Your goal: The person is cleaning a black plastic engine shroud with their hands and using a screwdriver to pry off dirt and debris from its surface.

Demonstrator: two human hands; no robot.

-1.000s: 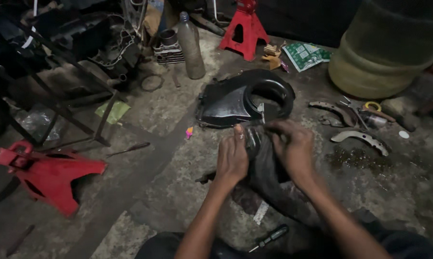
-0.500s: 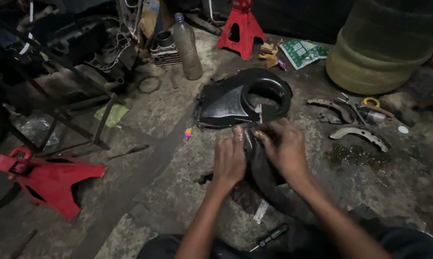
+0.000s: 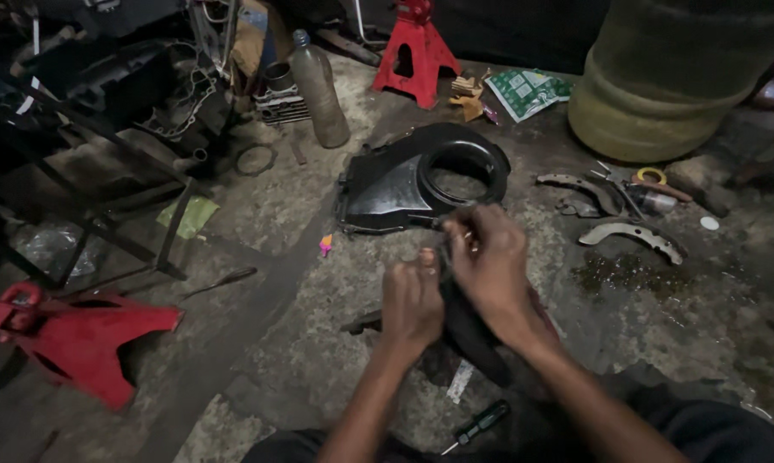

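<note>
Since a second ago both hands have lifted slightly, still just below the cover (image 3: 413, 184). Left hand (image 3: 413, 302) and right hand (image 3: 490, 261) each keep a tight grip on a dark, limp rubbery strap (image 3: 464, 330). The cover is glossy black plastic with a round opening; the concrete floor (image 3: 258, 343) is rough and stained.
</note>
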